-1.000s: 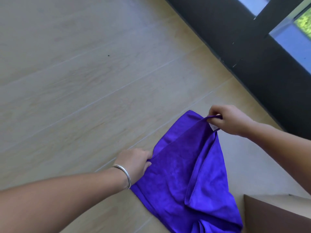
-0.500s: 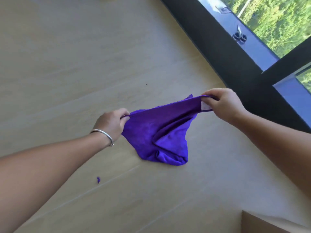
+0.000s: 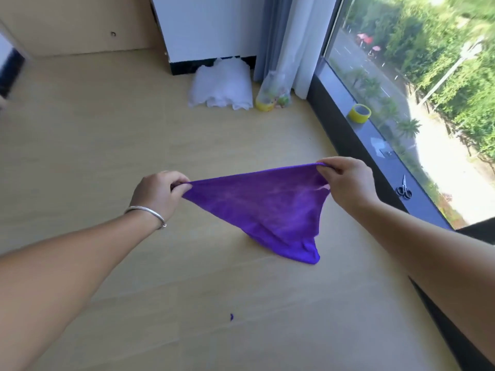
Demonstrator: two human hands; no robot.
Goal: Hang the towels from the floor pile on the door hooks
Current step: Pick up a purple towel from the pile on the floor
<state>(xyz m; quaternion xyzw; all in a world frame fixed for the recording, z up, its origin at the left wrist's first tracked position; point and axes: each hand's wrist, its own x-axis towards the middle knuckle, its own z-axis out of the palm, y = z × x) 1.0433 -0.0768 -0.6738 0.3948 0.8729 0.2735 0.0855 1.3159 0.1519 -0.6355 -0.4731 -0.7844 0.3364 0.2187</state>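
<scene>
Across the middle of the frame a purple towel point(image 3: 267, 207) is stretched between two hands. At its left end the left hand point(image 3: 158, 194) grips one corner, with the fingers curled around the cloth; a silver bracelet point(image 3: 146, 211) sits on this wrist. At the right end the right hand point(image 3: 345, 183) pinches the other corner, the fingers folded over the upper edge. Between the hands the upper edge runs nearly straight, and below it the cloth hangs down to a rounded point at the lower right of centre. If this point touches the wooden floor point(image 3: 107, 145) or hangs just above it cannot be told.

Toward the upper middle of the frame a white crumpled cloth point(image 3: 222, 87) lies on the floor, against the base of a white cabinet point(image 3: 206, 25). Just to the right of it stands a clear bag point(image 3: 273, 93) with a yellow tape roll inside, beside a curtain point(image 3: 292, 36). Along the right side runs a dark window sill point(image 3: 380, 145); on it lie another yellow tape roll point(image 3: 359, 113) and, lower, a pair of scissors point(image 3: 404, 187). A small purple scrap point(image 3: 231, 317) lies on the floor at the lower middle.
</scene>
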